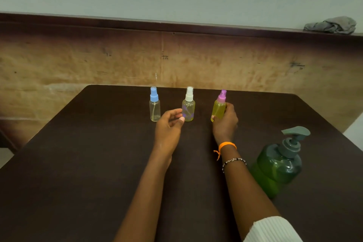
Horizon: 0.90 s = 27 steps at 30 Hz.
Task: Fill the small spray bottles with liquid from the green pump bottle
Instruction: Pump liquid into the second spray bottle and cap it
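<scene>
Three small spray bottles stand in a row near the far edge of the dark table (78, 163). The blue-capped bottle (154, 105) on the left looks nearly clear, with a little liquid at its bottom. The white-capped bottle (189, 105) in the middle holds yellowish liquid. My right hand (225, 122) grips the pink-capped bottle (219, 107), which is full of yellow liquid and upright. My left hand (169, 125) hovers with loosely curled fingers, holding nothing, between the blue and white bottles. The green pump bottle (279, 165) stands at the right, beside my right forearm.
A wooden panel wall (98, 61) rises just behind the table. A crumpled grey cloth (332, 25) lies on the ledge at the upper right. The table's right edge runs close to the pump bottle.
</scene>
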Each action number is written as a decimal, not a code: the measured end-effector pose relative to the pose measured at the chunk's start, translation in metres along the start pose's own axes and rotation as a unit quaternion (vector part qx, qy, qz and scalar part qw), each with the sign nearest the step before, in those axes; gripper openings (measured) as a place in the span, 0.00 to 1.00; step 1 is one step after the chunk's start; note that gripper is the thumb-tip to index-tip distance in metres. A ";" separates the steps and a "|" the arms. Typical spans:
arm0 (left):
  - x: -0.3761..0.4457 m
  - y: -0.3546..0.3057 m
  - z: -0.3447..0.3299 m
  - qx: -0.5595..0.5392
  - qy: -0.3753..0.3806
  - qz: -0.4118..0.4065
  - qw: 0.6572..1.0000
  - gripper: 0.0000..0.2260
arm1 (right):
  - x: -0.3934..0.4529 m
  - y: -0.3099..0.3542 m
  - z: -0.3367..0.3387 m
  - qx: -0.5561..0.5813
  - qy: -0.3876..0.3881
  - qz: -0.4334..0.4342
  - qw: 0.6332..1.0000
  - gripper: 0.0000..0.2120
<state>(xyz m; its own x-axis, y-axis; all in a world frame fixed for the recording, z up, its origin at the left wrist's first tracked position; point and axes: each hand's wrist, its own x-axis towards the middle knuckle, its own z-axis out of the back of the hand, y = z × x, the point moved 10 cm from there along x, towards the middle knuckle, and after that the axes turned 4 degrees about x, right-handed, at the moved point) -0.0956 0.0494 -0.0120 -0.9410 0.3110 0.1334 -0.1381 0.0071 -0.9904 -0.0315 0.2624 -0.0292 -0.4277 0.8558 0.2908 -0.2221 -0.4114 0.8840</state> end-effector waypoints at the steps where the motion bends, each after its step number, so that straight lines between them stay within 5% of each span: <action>1: 0.000 -0.001 0.000 0.000 0.000 -0.002 1.000 0.11 | 0.000 0.000 -0.001 -0.001 0.002 0.001 1.000 0.19; 5: -0.001 -0.002 0.000 0.002 0.005 -0.003 1.000 0.11 | -0.005 0.002 0.008 0.018 -0.024 0.006 1.000 0.28; 8: 0.000 -0.002 0.000 0.004 0.005 -0.005 1.000 0.11 | -0.027 0.017 0.016 -0.001 -0.063 0.051 0.997 0.22; 11: 0.001 -0.004 0.004 0.003 -0.004 -0.015 1.000 0.10 | -0.041 0.032 -0.014 0.034 0.026 0.089 0.995 0.18; 17: 0.006 0.002 0.017 0.028 -0.023 -0.019 0.999 0.11 | -0.023 0.047 -0.075 0.046 0.185 0.058 0.980 0.37; 21: 0.010 0.003 0.017 0.053 -0.013 -0.025 0.998 0.11 | -0.022 0.052 -0.083 0.000 0.190 0.074 0.979 0.23; 27: 0.007 0.003 0.013 0.088 0.040 -0.012 0.995 0.17 | -0.068 0.056 -0.063 -0.006 0.229 0.097 0.968 0.20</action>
<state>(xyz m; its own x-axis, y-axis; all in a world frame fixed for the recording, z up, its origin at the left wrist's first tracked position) -0.1067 0.0395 -0.0134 -0.9099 0.3879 0.1473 -0.2195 -0.1489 -0.9642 -0.0701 0.1612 -0.0223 -0.8063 0.5334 0.2559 -0.1065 -0.5564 0.8241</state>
